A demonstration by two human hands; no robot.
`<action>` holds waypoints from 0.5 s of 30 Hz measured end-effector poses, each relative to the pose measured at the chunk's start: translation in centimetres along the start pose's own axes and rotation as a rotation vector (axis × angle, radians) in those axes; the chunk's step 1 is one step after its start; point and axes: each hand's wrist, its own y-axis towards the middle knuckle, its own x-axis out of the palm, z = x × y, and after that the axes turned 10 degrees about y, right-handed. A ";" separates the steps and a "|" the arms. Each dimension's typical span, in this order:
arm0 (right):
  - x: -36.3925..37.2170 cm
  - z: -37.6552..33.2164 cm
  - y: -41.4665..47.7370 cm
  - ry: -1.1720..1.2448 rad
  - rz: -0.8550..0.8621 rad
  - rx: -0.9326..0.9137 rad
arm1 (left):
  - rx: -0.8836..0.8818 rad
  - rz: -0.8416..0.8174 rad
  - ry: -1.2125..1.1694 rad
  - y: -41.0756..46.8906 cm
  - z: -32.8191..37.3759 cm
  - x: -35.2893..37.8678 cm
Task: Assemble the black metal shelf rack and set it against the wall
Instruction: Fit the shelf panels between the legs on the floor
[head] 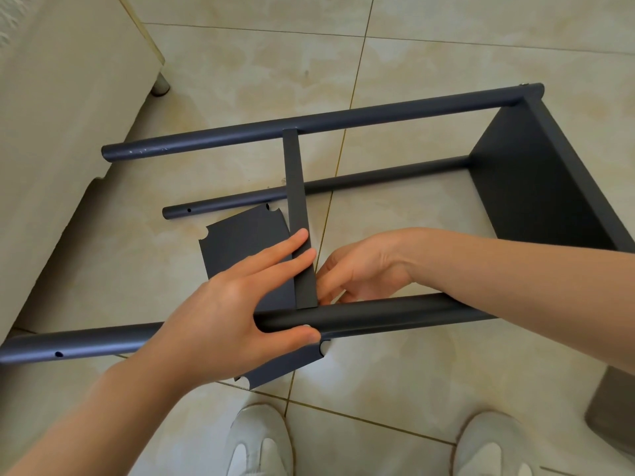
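The black metal rack lies on its side on the tiled floor. Its near pole [395, 312] runs left to right, the far upper pole [309, 123] is parallel behind it, and a lower pole [240, 201] lies on the floor. One shelf panel [536, 180] is fixed at the right end. A second shelf [296, 201] stands edge-on between the near and far poles. My left hand [237, 297] grips the near pole with the thumb under it, fingers straight against the shelf edge. My right hand [360, 269] reaches behind the near pole at the shelf corner, fingertips hidden.
A loose flat shelf panel [240, 245] with notched corners lies on the floor under my hands. A cream sofa [51, 132] with a round leg [160, 84] fills the left side. My white shoes [261, 441] stand at the bottom. A grey object [611, 407] sits at the right edge.
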 end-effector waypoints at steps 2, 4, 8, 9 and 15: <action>0.1 -0.1 0.3 0.012 -0.009 0.001 | 0.000 0.003 -0.003 0.0 0.0 0.0; 0.0 0.0 0.3 0.028 -0.025 0.000 | 0.000 0.004 -0.005 0.0 0.0 0.1; -0.4 0.1 0.2 0.030 -0.057 0.014 | 0.002 0.002 -0.013 0.0 0.0 0.1; -0.5 0.1 0.2 0.029 -0.060 0.019 | 0.002 0.001 -0.010 0.0 0.0 0.1; -0.4 0.0 0.2 0.041 -0.073 0.038 | 0.006 0.007 -0.006 0.0 -0.1 0.1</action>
